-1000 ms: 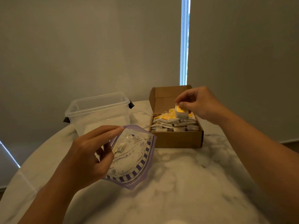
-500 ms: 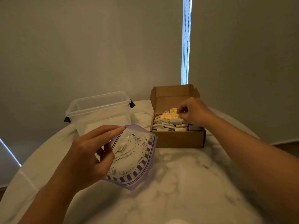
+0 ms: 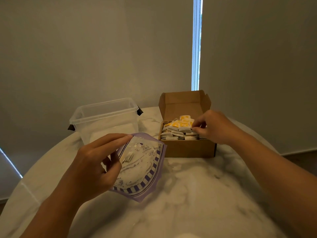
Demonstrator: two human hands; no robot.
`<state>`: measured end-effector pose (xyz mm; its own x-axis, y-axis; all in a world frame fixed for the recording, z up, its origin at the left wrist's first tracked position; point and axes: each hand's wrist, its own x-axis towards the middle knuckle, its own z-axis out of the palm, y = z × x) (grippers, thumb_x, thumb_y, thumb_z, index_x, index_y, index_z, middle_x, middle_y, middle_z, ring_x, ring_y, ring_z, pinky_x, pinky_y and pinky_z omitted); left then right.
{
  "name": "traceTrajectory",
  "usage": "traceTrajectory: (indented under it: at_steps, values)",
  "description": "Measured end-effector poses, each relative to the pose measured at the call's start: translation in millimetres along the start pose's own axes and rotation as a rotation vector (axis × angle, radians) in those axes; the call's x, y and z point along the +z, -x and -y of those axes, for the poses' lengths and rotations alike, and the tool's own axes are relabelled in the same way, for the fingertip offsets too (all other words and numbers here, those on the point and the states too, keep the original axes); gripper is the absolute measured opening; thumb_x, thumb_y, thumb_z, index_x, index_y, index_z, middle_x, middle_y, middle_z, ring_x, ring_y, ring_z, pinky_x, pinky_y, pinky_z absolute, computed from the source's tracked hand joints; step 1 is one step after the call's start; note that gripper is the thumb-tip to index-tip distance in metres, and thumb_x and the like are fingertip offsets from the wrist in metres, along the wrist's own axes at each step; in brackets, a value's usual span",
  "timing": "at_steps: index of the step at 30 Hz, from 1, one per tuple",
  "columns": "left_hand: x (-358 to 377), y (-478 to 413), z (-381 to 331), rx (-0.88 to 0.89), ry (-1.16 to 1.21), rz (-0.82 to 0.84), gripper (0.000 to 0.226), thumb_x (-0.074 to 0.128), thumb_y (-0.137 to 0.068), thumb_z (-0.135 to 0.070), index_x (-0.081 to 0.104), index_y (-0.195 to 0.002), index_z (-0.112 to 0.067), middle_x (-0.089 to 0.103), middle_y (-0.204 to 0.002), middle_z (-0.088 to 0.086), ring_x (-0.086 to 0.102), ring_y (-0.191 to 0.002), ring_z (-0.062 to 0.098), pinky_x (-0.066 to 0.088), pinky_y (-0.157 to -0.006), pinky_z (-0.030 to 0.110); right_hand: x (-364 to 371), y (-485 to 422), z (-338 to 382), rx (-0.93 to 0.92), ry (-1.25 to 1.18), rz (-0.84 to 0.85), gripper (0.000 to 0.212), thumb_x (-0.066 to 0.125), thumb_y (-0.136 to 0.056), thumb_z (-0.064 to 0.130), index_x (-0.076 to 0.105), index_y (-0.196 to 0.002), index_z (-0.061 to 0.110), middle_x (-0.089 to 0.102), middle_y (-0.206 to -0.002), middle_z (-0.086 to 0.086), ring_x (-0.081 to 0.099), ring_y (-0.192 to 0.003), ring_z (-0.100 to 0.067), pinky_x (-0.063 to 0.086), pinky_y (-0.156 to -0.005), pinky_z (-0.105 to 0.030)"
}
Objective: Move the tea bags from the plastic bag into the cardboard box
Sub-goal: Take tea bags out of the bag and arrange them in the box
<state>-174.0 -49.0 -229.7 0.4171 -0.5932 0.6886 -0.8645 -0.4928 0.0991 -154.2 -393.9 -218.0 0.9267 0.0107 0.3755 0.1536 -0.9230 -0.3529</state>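
My left hand (image 3: 92, 167) grips the clear plastic bag (image 3: 144, 170) with purple striped trim by its open top edge, above the table. One tea bag (image 3: 129, 157) shows through the bag near my thumb. The open cardboard box (image 3: 187, 148) stands behind it, packed with several white tea bags (image 3: 178, 129) with yellow tags. My right hand (image 3: 214, 127) is low over the box's right side, fingers curled, fingertips against the edge of the top tea bags. Whether they pinch one is not visible.
A clear plastic tub (image 3: 104, 117) with dark handles stands at the back left of the round marble table (image 3: 188, 194). The box's lid flap stands upright behind the tea bags. Grey blinds close off the background.
My right hand came down with a tea bag from above the box into it, then shifted toward the box's right side. The left hand and plastic bag barely moved.
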Motion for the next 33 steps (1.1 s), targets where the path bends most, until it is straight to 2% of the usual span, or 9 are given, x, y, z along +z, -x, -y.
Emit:
traceTrajectory:
  at_steps: [6, 11, 16, 19, 21, 24, 29, 31, 33]
  values:
    - [0, -1, 0, 0.004, 0.012, -0.021, 0.047, 0.052, -0.084, -0.031, 0.059, -0.127, -0.014, 0.062, -0.122, -0.004, 0.059, -0.097, 0.012, 0.049, -0.055, 0.005, 13, -1, -2, 0.006, 0.077, -0.023, 0.018, 0.067, -0.090, 0.016, 0.076, -0.104, 0.021, 0.074, -0.095, 0.001, 0.062, -0.080, -0.009, 0.056, -0.072, -0.029]
    - [0, 0, 1, 0.006, 0.010, -0.015, 0.047, 0.052, -0.084, -0.032, 0.061, -0.126, -0.011, 0.063, -0.123, -0.002, 0.064, -0.095, 0.016, 0.053, -0.054, 0.011, 14, 8, 3, -0.008, 0.085, -0.081, 0.020, 0.062, -0.093, 0.019, 0.074, -0.109, 0.019, 0.073, -0.098, 0.000, 0.062, -0.083, -0.013, 0.054, -0.074, -0.029]
    - [-1, -1, -2, 0.016, 0.024, -0.035, 0.046, 0.052, -0.085, -0.032, 0.060, -0.125, -0.011, 0.061, -0.122, -0.005, 0.058, -0.099, 0.010, 0.053, -0.056, 0.010, 14, 26, 21, -0.024, 0.058, -0.270, 0.030, 0.062, -0.092, 0.022, 0.067, -0.122, 0.017, 0.070, -0.114, -0.003, 0.063, -0.097, -0.018, 0.054, -0.083, -0.033]
    - [-1, -2, -2, 0.018, 0.023, -0.034, 0.046, 0.053, -0.084, -0.031, 0.059, -0.125, -0.011, 0.060, -0.121, -0.005, 0.057, -0.098, 0.007, 0.051, -0.057, 0.006, 12, 44, 53, -0.160, -0.140, -0.342, 0.020, 0.068, -0.089, 0.018, 0.073, -0.108, 0.015, 0.073, -0.095, 0.001, 0.062, -0.078, -0.006, 0.052, -0.071, -0.018]
    - [-1, -3, -2, 0.017, 0.021, -0.034, 0.047, 0.053, -0.084, -0.029, 0.060, -0.125, -0.009, 0.060, -0.121, -0.004, 0.056, -0.095, 0.006, 0.049, -0.058, 0.004, 13, 59, 81, -0.263, -0.276, -0.238, 0.016, 0.070, -0.088, 0.018, 0.075, -0.103, 0.016, 0.073, -0.089, 0.005, 0.062, -0.073, 0.001, 0.045, -0.065, -0.006]
    - [-1, -3, -2, 0.022, 0.021, -0.030, 0.047, 0.054, -0.084, -0.029, 0.060, -0.126, -0.008, 0.060, -0.122, -0.004, 0.055, -0.095, 0.004, 0.048, -0.058, 0.004, 22, 78, 118, -0.367, -0.310, 0.024, 0.021, 0.067, -0.090, 0.023, 0.072, -0.110, 0.018, 0.072, -0.100, 0.005, 0.062, -0.083, 0.001, 0.049, -0.072, -0.006]
    - [-2, -4, -2, 0.023, 0.024, -0.038, 0.047, 0.054, -0.084, -0.026, 0.059, -0.127, -0.009, 0.059, -0.123, -0.005, 0.056, -0.096, 0.003, 0.048, -0.061, 0.003, 55, 69, 150, -0.373, -0.202, 0.160, 0.028, 0.060, -0.095, 0.020, 0.066, -0.122, 0.016, 0.067, -0.119, -0.005, 0.062, -0.107, -0.019, 0.055, -0.087, -0.031]
    - [-2, -3, -4, 0.021, 0.032, -0.042, 0.046, 0.053, -0.083, -0.023, 0.060, -0.127, -0.008, 0.060, -0.123, -0.004, 0.056, -0.096, 0.002, 0.047, -0.063, 0.003, 75, 55, 155, -0.339, -0.131, 0.250, 0.032, 0.061, -0.094, 0.020, 0.062, -0.126, 0.016, 0.063, -0.121, -0.010, 0.061, -0.107, -0.027, 0.054, -0.088, -0.040]
    - [-2, -3, -5, 0.020, 0.040, -0.040, 0.046, 0.052, -0.083, -0.021, 0.060, -0.127, -0.009, 0.061, -0.122, -0.004, 0.056, -0.096, -0.003, 0.046, -0.064, 0.003, 93, 41, 160, -0.345, -0.060, 0.320, 0.030, 0.060, -0.094, 0.019, 0.062, -0.123, 0.011, 0.061, -0.115, -0.013, 0.060, -0.100, -0.029, 0.053, -0.084, -0.040]
